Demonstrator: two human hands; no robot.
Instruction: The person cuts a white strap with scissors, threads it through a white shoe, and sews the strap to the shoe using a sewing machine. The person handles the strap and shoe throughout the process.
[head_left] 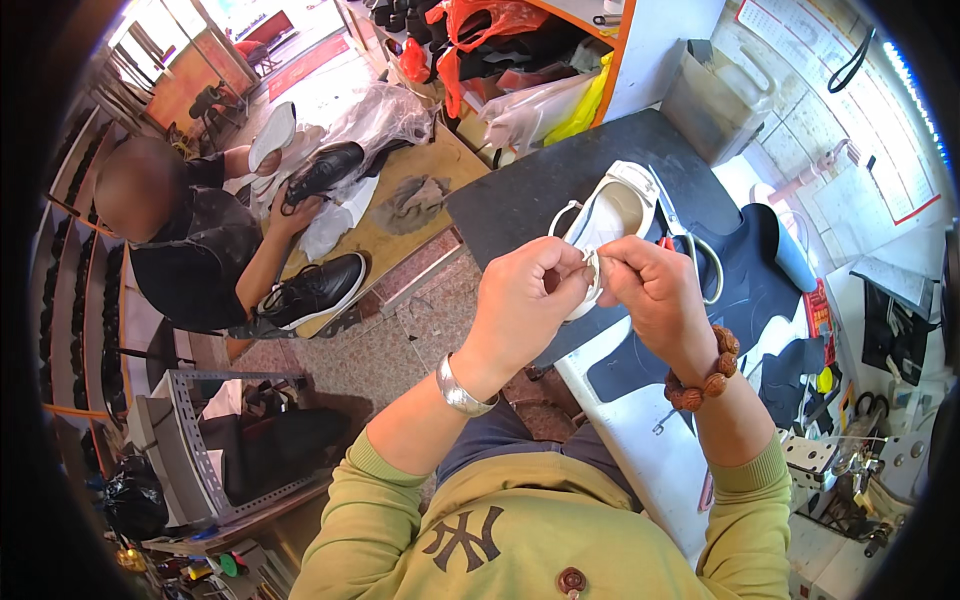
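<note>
A white sandal (628,200) lies on a black work mat (520,195) in front of me, its open top facing up. My left hand (530,300) and my right hand (655,295) meet at its near end. Both pinch a narrow white strap (592,262) between thumb and fingertips. The fingers hide much of the strap, and whether it joins the sandal I cannot tell. Scissors (678,222) with pale handles lie against the sandal's right side, close beyond my right hand.
At left a seated person (200,230) handles a black shoe (328,170) over a wooden bench (425,165). A black sneaker (315,290) rests on its near end. A cloudy plastic jug (715,100) stands behind my mat. Metal machine parts (850,465) are at right.
</note>
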